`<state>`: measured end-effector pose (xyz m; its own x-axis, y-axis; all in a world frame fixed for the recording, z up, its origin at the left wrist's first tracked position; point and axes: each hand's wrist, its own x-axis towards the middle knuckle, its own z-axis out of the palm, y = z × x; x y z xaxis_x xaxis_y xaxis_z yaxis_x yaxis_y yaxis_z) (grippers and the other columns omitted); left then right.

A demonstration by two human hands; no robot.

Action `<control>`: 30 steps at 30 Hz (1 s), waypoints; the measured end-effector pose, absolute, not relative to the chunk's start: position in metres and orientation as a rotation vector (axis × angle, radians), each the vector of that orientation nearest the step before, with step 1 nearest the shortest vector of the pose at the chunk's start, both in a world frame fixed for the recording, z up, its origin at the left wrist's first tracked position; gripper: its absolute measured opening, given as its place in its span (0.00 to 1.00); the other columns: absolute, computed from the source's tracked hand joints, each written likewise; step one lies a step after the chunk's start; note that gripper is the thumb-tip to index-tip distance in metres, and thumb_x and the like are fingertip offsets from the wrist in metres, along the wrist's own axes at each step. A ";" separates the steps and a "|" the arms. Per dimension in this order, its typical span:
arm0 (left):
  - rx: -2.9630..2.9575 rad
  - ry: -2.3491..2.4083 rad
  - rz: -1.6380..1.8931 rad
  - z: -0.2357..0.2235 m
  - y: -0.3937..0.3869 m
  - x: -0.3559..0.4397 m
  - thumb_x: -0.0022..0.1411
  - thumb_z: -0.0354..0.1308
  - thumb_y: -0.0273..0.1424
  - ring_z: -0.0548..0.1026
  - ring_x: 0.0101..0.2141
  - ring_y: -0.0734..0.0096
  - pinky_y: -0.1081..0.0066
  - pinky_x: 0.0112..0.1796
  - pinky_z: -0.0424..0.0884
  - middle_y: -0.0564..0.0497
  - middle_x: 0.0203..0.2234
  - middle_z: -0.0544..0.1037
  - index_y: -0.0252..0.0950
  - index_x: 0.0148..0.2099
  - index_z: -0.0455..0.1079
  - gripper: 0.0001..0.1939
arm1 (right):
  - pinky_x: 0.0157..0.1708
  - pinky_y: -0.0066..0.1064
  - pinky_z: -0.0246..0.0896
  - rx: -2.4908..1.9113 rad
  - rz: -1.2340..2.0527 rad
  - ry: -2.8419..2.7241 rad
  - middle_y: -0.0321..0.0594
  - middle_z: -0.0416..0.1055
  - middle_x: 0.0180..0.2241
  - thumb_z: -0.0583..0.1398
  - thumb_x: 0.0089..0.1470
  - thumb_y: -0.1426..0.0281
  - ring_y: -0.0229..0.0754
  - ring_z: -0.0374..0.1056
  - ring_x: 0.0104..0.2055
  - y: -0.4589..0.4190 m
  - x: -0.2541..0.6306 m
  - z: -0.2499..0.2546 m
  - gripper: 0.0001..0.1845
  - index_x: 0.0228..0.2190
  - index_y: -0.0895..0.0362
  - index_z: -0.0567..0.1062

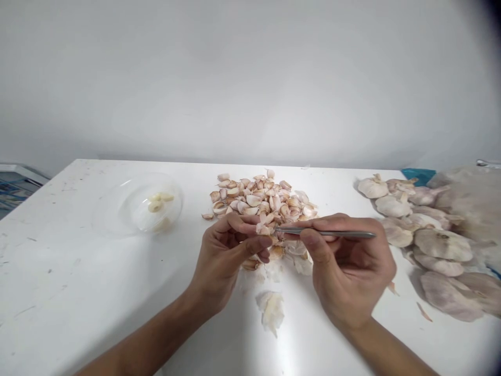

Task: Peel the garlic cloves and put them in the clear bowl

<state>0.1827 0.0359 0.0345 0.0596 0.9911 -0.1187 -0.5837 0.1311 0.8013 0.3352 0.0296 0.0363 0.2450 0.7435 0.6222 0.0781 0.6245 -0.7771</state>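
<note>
Between the thumb and fingers of my left hand (230,250) is a garlic clove (265,228), partly covered by the fingertips. My right hand (348,261) grips slim metal tweezers (336,233), whose tip points left and meets or nearly meets the clove. Behind and below both hands spreads a heap of unpeeled garlic cloves (254,200). Papery garlic skin (272,310) lies on the white table nearer to me. On the left, a clear glass bowl (178,209) holds a few pale peeled cloves (156,202).
Whole garlic bulbs (442,244) are piled along the right side, beside a clear plastic bag (477,203) and a teal item (418,176). Small skin scraps (424,312) dot the white table (78,261). A pale wall (242,78) rises behind it.
</note>
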 end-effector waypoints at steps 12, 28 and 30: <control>0.685 0.731 1.315 0.033 0.035 0.181 0.53 0.73 0.21 0.79 0.22 0.76 0.78 0.25 0.77 0.58 0.22 0.80 0.36 0.31 0.72 0.12 | 0.28 0.26 0.77 -0.788 0.635 -1.243 0.37 0.80 0.35 0.66 0.55 0.84 0.41 0.81 0.36 0.029 0.333 0.035 0.14 0.41 0.56 0.76; 0.661 0.750 1.183 0.032 0.038 0.181 0.61 0.69 0.30 0.78 0.24 0.79 0.78 0.27 0.78 0.52 0.34 0.83 0.37 0.42 0.80 0.07 | 0.26 0.22 0.70 -0.800 0.596 -1.215 0.32 0.74 0.28 0.65 0.56 0.83 0.32 0.73 0.28 0.037 0.341 0.036 0.12 0.38 0.56 0.75; 0.636 0.776 1.195 0.031 0.039 0.181 0.60 0.70 0.31 0.78 0.24 0.79 0.79 0.27 0.77 0.52 0.33 0.83 0.37 0.42 0.80 0.08 | 0.25 0.21 0.71 -0.825 0.569 -1.225 0.31 0.75 0.28 0.65 0.56 0.83 0.31 0.72 0.28 0.037 0.342 0.037 0.12 0.39 0.56 0.75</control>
<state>0.1811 0.0388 0.0310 0.1752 0.9664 -0.1880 -0.5651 0.2551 0.7846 0.3421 0.0370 0.0373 0.2625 0.7679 0.5843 0.0487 0.5942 -0.8028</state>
